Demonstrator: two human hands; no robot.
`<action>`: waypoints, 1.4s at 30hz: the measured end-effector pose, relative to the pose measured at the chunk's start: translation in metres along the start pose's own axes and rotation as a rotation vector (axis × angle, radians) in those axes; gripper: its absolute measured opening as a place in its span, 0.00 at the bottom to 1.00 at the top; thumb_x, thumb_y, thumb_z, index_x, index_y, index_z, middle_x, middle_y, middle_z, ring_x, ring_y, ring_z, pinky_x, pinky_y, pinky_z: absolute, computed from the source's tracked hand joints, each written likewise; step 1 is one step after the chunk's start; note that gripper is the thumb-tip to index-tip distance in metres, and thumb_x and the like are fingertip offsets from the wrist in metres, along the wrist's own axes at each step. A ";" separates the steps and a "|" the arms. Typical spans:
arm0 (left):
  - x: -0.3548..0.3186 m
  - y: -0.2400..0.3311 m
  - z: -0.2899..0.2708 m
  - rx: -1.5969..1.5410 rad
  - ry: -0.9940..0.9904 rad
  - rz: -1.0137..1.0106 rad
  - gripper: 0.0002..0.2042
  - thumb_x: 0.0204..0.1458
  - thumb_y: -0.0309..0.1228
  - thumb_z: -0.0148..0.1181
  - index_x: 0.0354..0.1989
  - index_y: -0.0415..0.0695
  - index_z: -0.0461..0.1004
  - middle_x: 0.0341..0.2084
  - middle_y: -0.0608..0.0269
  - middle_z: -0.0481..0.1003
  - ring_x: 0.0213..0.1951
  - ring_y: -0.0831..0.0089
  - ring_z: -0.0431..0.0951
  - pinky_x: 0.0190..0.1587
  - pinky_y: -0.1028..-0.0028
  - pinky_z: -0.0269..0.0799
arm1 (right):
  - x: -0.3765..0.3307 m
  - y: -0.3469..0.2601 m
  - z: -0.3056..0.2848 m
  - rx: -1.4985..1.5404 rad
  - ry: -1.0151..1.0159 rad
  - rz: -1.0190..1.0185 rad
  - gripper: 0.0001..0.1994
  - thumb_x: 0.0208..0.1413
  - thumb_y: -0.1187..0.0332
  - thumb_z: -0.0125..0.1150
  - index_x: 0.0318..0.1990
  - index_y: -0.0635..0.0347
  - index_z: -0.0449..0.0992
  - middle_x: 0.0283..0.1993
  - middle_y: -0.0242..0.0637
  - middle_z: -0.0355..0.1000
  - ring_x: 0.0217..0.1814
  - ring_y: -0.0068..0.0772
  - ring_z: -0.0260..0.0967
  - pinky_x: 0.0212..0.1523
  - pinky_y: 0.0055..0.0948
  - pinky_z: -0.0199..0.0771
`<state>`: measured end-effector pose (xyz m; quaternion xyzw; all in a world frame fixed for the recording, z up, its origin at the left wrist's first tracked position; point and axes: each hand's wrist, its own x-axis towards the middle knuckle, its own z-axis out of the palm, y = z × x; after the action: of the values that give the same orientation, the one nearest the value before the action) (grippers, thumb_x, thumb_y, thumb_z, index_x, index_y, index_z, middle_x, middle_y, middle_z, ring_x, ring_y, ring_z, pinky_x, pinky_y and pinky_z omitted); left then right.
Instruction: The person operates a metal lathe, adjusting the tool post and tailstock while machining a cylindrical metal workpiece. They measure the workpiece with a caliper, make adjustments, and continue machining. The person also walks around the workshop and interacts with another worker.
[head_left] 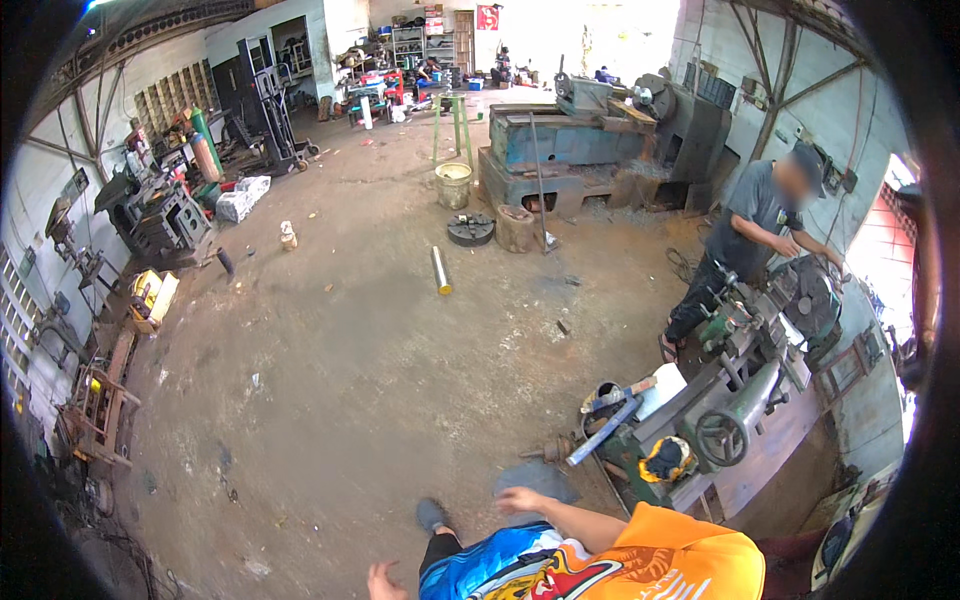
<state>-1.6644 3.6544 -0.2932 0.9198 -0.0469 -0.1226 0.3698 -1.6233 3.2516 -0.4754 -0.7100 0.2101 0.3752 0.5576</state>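
Note:
My left hand [385, 581] hangs at the lower edge with its fingers apart and nothing in it. In front of my body, my right hand [520, 500] is held loosely open and empty, above a dark round patch [535, 481] on the floor. The near end of a green metal lathe [722, 438] stands to my right, apart from my hands. A yellow and dark cloth bundle [667, 459] lies on it, and a long blue-grey bar [606, 431] juts from that end. A co-worker [768, 215] leans over the lathe's far end, both hands near its headstock [805, 295].
On the concrete floor ahead lie a metal cylinder [441, 270] and a round chuck [471, 229], near a bucket [453, 185]. A large blue lathe [570, 145] stands behind them. Machines [165, 215], gas cylinders [205, 158] and a wooden stand [98, 415] line the left wall.

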 end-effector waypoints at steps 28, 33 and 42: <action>0.700 -0.266 -0.132 -0.784 -0.522 -0.795 0.16 0.58 0.23 0.53 0.55 0.37 0.76 0.23 0.67 0.65 0.24 0.74 0.66 0.25 0.70 0.71 | 0.486 -0.472 -0.269 -0.042 0.272 0.176 0.14 0.62 0.66 0.58 0.46 0.68 0.81 0.39 0.44 0.82 0.36 0.36 0.81 0.38 0.35 0.82; 0.828 -0.279 -0.152 -0.784 -0.342 -0.878 0.17 0.59 0.25 0.53 0.56 0.39 0.75 0.18 0.73 0.61 0.18 0.79 0.61 0.20 0.73 0.67 | 0.576 -0.679 -0.350 0.046 0.336 -0.030 0.16 0.65 0.65 0.58 0.52 0.69 0.77 0.42 0.41 0.81 0.42 0.35 0.80 0.42 0.34 0.82; 1.224 -0.268 -0.233 -0.555 -0.490 -0.776 0.11 0.59 0.20 0.54 0.47 0.31 0.77 0.33 0.48 0.82 0.32 0.61 0.85 0.37 0.63 0.84 | 0.709 -0.799 -0.360 0.024 0.321 0.236 0.16 0.65 0.63 0.58 0.54 0.60 0.79 0.45 0.39 0.82 0.41 0.33 0.80 0.37 0.33 0.81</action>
<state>-0.4236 3.7871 -0.5497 0.6815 0.2459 -0.4691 0.5050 -0.4963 3.2266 -0.4777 -0.7246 0.3824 0.3174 0.4774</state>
